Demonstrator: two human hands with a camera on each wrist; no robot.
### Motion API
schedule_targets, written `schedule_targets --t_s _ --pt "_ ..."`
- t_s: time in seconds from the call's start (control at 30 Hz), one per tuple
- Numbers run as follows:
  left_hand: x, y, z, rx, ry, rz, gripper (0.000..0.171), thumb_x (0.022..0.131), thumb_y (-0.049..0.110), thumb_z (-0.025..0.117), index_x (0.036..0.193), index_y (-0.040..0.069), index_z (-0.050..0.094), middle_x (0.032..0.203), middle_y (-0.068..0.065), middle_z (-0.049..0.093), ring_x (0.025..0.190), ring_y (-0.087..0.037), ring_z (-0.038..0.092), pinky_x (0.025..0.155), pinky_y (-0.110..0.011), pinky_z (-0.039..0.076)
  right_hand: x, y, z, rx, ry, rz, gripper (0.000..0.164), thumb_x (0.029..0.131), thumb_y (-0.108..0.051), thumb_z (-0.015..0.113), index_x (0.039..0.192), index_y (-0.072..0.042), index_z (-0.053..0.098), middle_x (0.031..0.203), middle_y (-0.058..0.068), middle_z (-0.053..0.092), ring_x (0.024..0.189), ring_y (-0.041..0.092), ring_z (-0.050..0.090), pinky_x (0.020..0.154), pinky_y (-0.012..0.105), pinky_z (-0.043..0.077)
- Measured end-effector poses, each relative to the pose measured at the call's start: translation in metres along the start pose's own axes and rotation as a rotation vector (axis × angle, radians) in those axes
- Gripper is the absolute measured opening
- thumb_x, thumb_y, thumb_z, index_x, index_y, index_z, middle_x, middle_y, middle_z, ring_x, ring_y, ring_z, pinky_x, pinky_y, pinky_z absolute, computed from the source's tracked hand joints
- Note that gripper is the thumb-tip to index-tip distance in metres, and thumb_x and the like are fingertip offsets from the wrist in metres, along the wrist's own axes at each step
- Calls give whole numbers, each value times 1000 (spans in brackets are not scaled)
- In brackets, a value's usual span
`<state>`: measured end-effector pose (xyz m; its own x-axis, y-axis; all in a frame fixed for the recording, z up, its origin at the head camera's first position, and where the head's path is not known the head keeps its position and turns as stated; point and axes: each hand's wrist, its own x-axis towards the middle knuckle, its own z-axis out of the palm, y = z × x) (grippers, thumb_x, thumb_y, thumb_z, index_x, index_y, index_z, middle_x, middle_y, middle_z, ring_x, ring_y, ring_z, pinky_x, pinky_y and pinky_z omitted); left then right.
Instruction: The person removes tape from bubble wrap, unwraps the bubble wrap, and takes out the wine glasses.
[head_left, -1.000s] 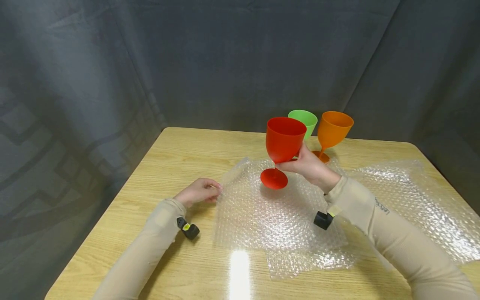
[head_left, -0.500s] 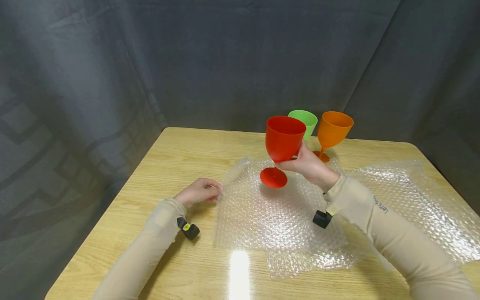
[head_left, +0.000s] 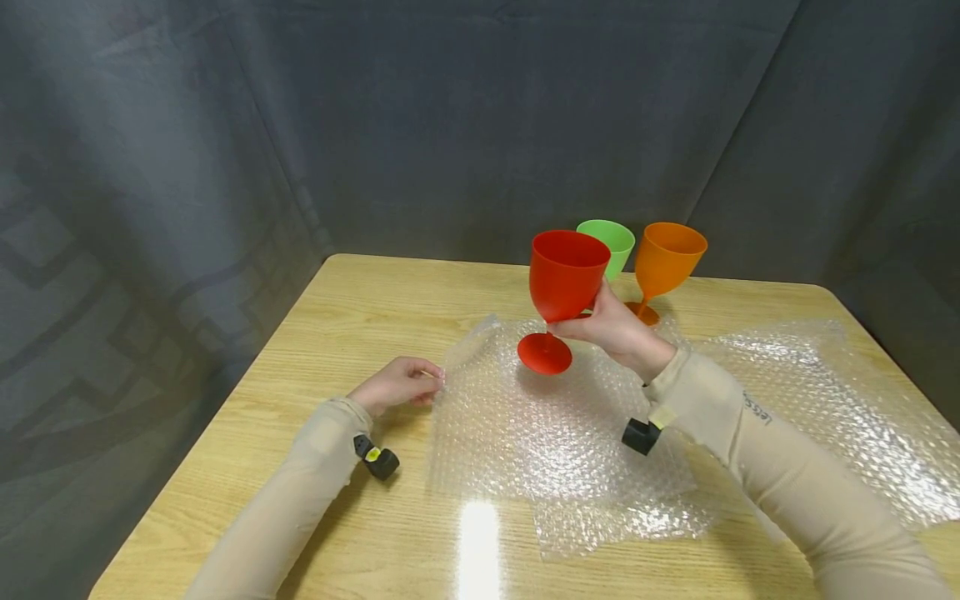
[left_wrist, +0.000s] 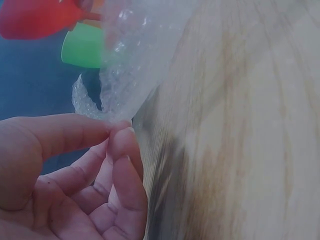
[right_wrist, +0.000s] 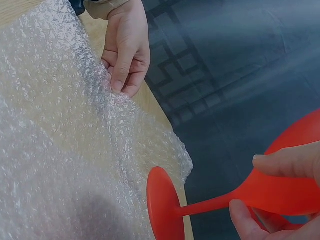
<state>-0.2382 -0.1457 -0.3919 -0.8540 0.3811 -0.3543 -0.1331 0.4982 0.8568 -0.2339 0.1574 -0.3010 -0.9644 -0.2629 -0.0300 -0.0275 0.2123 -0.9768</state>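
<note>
My right hand holds a red plastic goblet above the bubble wrap, its thumb and fingers round the lower bowl near the stem. The goblet leans slightly, and its round foot hangs over the sheet. At the left edge of the bubble wrap, my left hand pinches the film between thumb and forefinger. That edge is lifted a little in the left wrist view, where thumb and fingertips meet on it.
Behind the red goblet stand a green goblet, partly hidden, and an orange goblet. More bubble wrap spreads over the right side of the wooden table. A dark curtain rises behind and to the left.
The red goblet and my right hand have shifted very slightly left and away from me. My left hand keeps its place on the bubble wrap edge.
</note>
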Motion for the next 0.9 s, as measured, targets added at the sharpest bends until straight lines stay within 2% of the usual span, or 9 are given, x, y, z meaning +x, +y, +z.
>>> schedule_targets --t_s 0.43,0.9 --pt "-1 0 0 -8 -1 -2 28 92 10 53 116 -5 56 80 1 58 68 -7 56 68 -18 51 2 0 0 -7 25 35 73 80 3 65 131 -20 19 120 0 43 110 24 43 80 26 51" --pt "-1 -1 1 -13 6 -4 27 92 10 53 115 -4 57 84 -1 60 69 -7 57 69 -20 52 6 2 -1 -30 33 2 74 79 5 66 131 -19 20 117 -3 43 108 22 44 83 27 48"
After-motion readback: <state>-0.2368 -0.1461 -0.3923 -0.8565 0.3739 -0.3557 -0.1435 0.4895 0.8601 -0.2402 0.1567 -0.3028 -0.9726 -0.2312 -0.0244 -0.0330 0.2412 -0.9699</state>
